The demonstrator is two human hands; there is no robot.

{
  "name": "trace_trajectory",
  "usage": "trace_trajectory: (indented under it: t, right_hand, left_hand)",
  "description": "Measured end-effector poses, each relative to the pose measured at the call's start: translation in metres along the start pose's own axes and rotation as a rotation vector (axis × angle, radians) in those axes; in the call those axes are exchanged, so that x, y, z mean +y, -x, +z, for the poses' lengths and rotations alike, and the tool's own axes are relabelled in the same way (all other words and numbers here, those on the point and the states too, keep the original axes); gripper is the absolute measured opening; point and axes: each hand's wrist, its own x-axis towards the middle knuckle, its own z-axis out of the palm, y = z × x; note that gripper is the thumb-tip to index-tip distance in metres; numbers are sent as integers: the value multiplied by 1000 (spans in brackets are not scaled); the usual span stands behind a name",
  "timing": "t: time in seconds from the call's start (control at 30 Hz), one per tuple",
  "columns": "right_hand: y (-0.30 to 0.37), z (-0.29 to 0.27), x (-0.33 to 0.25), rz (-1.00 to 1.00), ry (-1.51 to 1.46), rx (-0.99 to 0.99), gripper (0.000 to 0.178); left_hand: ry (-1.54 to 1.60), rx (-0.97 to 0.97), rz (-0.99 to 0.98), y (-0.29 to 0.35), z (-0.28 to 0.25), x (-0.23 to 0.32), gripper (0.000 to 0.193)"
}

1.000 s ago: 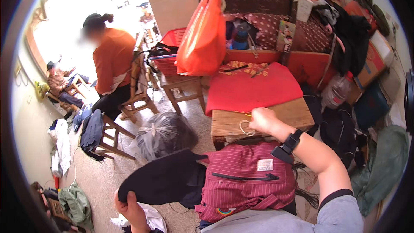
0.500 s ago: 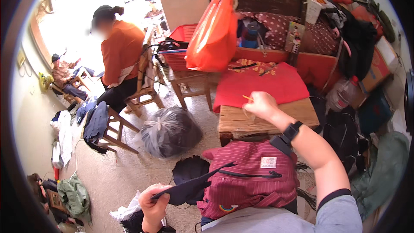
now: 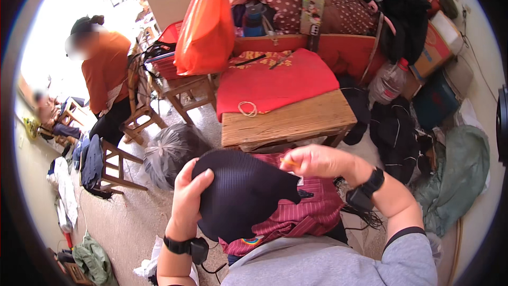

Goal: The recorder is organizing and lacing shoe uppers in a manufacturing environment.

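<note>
My left hand (image 3: 189,193) grips the left edge of a dark navy ribbed knit fabric piece (image 3: 238,196), thumb on top. The piece spreads out above my lap, and its right end has an uneven, notched edge. Close beside that edge, my right hand (image 3: 320,161) is closed in a pinch on a small orange-yellow tool (image 3: 289,162). Only a bit of this tool shows between the fingertips, so its kind is unclear. Under the fabric lies the maroon striped apron (image 3: 317,206) on my lap.
Ahead stands a wooden bench (image 3: 291,122) with a red cloth (image 3: 275,82) and a loop of pale cord (image 3: 247,108). An orange plastic bag (image 3: 206,32) hangs behind it. A grey stuffed bag (image 3: 172,153) and a stool (image 3: 119,167) are left. A person (image 3: 106,69) stands farther off.
My right hand has come back from over the bench to the fabric's edge. My left hand has raised the fabric, which now faces up spread out. The view has shifted rightward.
</note>
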Motion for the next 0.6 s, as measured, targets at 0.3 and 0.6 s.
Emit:
trace_trajectory:
  t: [0.3, 0.6]
  right_hand:
    - [87, -33, -21, -30, -108, 806, 11]
    - [110, -52, 44, 276, 395, 777, 41]
  left_hand:
    - [318, -35, -49, -31, 82, -53, 23]
    - [226, 85, -353, 41, 38, -121, 39]
